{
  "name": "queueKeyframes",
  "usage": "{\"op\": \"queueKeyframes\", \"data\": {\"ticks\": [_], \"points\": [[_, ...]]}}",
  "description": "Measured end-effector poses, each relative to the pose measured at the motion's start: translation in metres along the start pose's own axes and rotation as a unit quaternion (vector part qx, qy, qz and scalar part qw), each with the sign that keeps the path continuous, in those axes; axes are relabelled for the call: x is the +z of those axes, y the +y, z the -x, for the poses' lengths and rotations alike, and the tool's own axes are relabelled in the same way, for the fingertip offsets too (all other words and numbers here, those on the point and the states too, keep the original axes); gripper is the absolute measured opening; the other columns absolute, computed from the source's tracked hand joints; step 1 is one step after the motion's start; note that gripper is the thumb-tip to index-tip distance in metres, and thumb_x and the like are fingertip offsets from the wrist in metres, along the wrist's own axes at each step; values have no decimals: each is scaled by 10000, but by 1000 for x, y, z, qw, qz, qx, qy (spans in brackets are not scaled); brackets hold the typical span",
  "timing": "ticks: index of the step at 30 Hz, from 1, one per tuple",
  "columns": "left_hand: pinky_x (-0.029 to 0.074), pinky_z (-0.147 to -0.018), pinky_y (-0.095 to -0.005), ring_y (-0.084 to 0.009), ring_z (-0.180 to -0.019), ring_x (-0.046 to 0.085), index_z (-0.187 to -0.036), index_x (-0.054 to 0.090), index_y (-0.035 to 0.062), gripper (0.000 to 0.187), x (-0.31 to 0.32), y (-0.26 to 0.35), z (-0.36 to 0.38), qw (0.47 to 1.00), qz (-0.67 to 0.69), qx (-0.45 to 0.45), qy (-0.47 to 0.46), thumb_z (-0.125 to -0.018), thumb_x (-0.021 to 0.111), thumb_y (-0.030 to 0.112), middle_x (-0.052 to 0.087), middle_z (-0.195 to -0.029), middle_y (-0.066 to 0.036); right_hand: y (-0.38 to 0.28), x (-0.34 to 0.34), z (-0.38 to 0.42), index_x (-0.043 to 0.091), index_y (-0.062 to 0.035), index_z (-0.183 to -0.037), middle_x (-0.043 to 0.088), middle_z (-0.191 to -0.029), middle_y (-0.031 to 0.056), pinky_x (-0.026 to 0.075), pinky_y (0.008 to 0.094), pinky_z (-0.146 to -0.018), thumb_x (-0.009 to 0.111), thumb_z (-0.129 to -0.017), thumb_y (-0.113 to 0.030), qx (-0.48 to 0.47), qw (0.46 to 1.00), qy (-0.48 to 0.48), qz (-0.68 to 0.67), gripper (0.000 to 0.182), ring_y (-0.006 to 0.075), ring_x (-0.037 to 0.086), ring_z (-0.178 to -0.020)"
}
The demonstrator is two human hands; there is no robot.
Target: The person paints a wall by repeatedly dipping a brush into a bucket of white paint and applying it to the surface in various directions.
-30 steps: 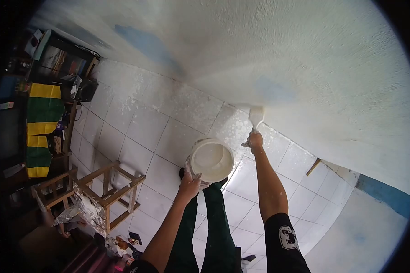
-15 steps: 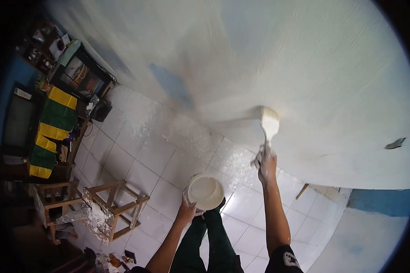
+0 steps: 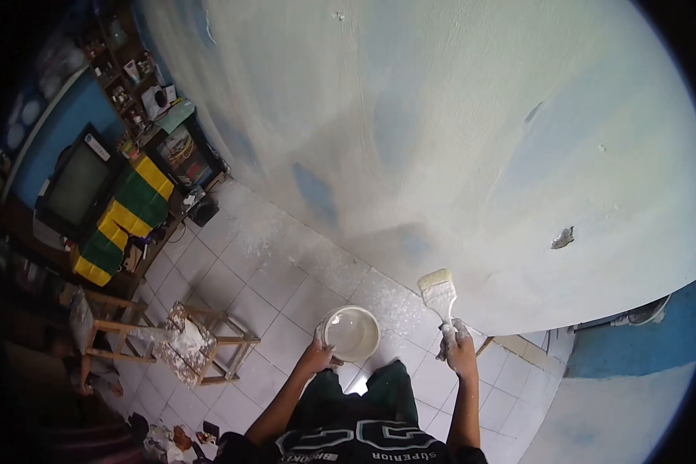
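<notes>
My left hand (image 3: 317, 357) grips the side of a round whitish bucket (image 3: 377, 337), held level in front of my legs. Pale liquid paint (image 3: 353, 329) shows inside it. In my right hand (image 3: 459, 348) is the handle of a wide paintbrush (image 3: 438, 294), its pale bristles pointing up and slightly left. White paint coats the brush and smears my right fingers. The brush head appears in front of the floor near the base of the curved-looking wall (image 3: 456, 155); I see no sure contact. Blue patches (image 3: 315, 192) show through the wall's whitish coat.
Two paint-spattered wooden stools (image 3: 213, 340) stand on the left, a person partly visible in shadow beside them. Further back are a television (image 3: 77, 185), a green-and-yellow cloth (image 3: 143, 197) and shelves. White splatter (image 3: 387, 301) marks the tiled floor (image 3: 255, 309). The wall has a chipped hole (image 3: 562, 237).
My right hand has drawn the paintbrush down and away from the wall, and its head now tilts left. My left hand still holds the bucket. The view has shifted, showing more wall and my shirt.
</notes>
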State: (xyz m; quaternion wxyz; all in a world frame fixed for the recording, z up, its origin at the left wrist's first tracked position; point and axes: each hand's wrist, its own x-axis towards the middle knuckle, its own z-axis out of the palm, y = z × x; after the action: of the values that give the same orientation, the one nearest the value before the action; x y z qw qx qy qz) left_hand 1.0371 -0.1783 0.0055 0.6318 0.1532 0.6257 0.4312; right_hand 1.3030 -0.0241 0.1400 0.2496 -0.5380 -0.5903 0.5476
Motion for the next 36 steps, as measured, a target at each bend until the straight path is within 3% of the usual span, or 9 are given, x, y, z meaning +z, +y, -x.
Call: {"op": "queueKeyframes", "data": {"ticks": [4,5,7,13,21,23,30,32,36], "points": [[547,-540,-333,-269,-654,626,-1334,-7,171,647,49,21,13,995,-90,42,22,-869,423,43,515,-999,-240,-19,-46,25,538,-15,-876,500,-510,86,408,313,-437,482,-874,-250,-103,979,4,178,242,179,508,-434],[546,-541,-331,-265,-651,626,-1338,-7,168,652,58,15,11,994,-96,46,18,-868,430,50,515,-1002,-240,-33,-56,30,559,-12,-890,518,-544,137,415,343,-489,512,-843,-208,-86,977,-1,195,207,248,523,-469],[544,-554,-334,-259,-650,626,-1341,-24,158,667,87,2,8,996,-67,54,6,-868,435,57,512,-1014,-242,-35,-84,32,564,-7,-850,507,-544,108,412,307,-497,523,-837,-198,-176,942,4,285,196,210,500,-464],[544,-593,-336,-246,-670,625,-1334,-110,110,703,188,17,2,996,-37,84,-12,-873,416,48,521,-1004,-238,-39,-148,36,568,-16,-839,540,-646,197,417,392,-564,553,-786,-159,-231,909,-68,340,153,384,513,-623],[535,-651,-327,-260,-783,627,-1349,38,61,680,244,-12,-14,982,-147,117,19,-831,478,80,512,-1057,-283,36,-130,2,574,-31,-733,581,-613,150,472,391,-527,530,-718,-126,-236,803,-154,525,105,300,594,-587],[533,-656,-334,-275,-778,627,-1347,39,61,675,260,3,0,979,-127,162,4,-831,474,76,536,-1027,-264,54,-120,-5,581,-34,-726,587,-613,145,480,378,-514,538,-687,-108,-239,798,-149,533,94,285,604,-582],[540,-615,-319,-263,-752,631,-1351,32,75,678,274,13,-7,987,-129,76,-56,-831,467,67,520,-1030,-286,72,-120,-8,578,-41,-685,596,-622,141,484,365,-513,542,-670,-94,-206,809,-106,540,66,269,610,-577],[543,-598,-316,-256,-746,633,-1354,27,88,675,265,-12,-31,969,-193,145,-45,-835,459,62,514,-1039,-286,63,-127,-5,574,-38,-701,589,-613,141,481,367,-510,540,-685,-100,-195,814,-94,539,73,271,606,-569],[543,-700,-380,-306,-865,580,-1342,-114,142,704,279,29,-18,986,-114,56,-108,-860,375,-11,335,-1222,-259,43,-154,2,558,-24,-736,574,-605,149,473,380,-507,526,-745,-138,-162,834,-80,522,119,300,589,-561]]}}
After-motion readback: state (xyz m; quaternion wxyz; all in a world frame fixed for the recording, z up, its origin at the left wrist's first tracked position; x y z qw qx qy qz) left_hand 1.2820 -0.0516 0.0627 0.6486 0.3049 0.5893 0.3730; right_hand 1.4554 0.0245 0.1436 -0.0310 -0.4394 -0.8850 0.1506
